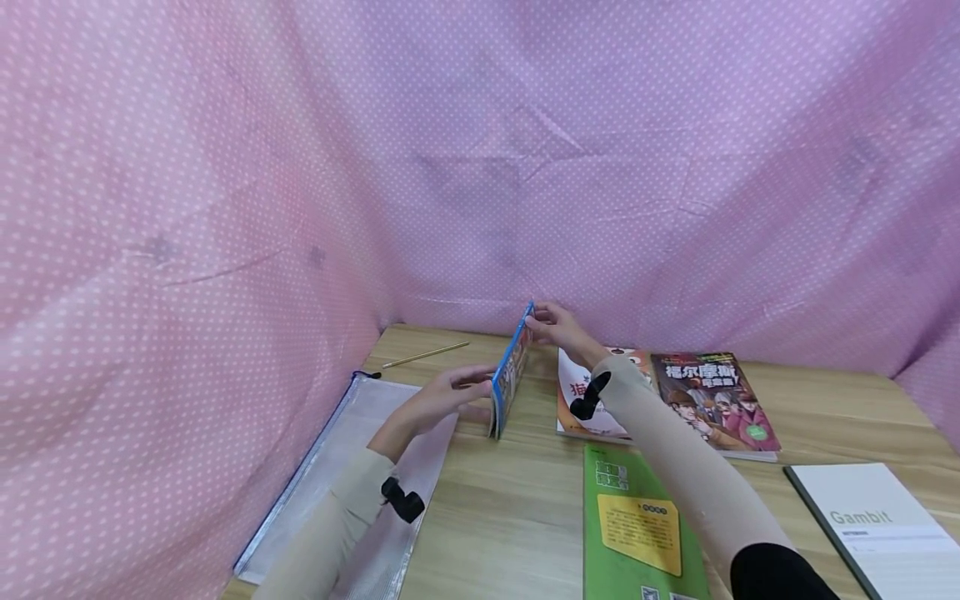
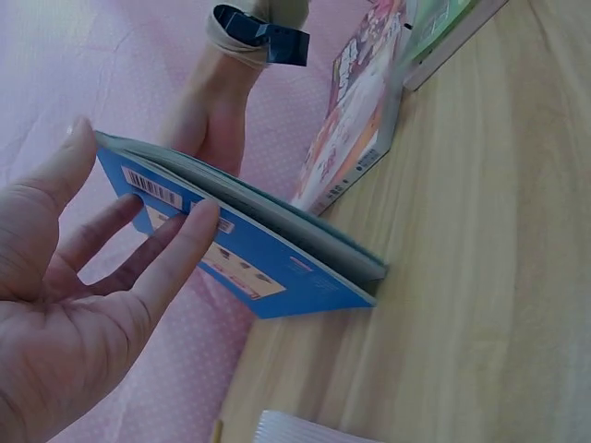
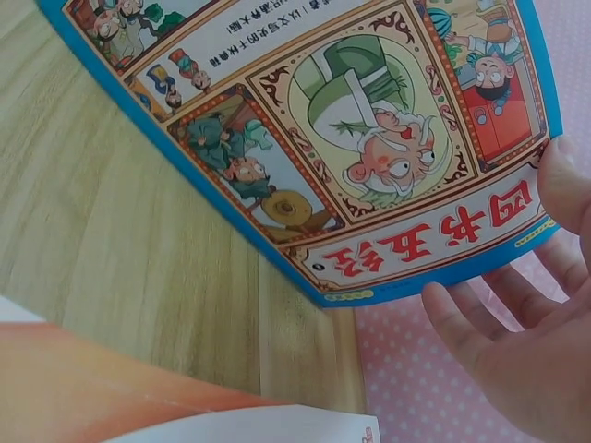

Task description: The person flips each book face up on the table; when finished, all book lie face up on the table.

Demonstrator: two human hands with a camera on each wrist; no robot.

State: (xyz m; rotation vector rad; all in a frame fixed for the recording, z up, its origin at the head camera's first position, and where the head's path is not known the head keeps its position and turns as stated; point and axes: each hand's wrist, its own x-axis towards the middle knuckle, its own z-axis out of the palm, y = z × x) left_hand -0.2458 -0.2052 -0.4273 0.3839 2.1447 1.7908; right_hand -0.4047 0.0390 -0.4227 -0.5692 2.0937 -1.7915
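Note:
A blue-bordered picture book (image 1: 512, 367) stands on edge, tilted, at the middle of the table. Its illustrated front cover (image 3: 369, 138) faces my right hand, and the blue back cover with a barcode (image 2: 249, 249) faces my left. The page edges part slightly from the cover. My left hand (image 1: 442, 396) holds the near end, thumb at the edge and fingertips against the back cover. At the far end, my right hand (image 1: 558, 329) pinches the border, thumb on the front cover and fingers behind.
Right of the book lie an orange-white book (image 1: 585, 400) and a dark comic-style book (image 1: 716, 400). A green book (image 1: 622, 533) lies nearer, a white Gambit notebook (image 1: 885, 525) far right. On the left are a clear zip pouch (image 1: 330, 475) and a gold pencil (image 1: 425, 355). Pink dotted cloth (image 1: 480, 167) hangs behind.

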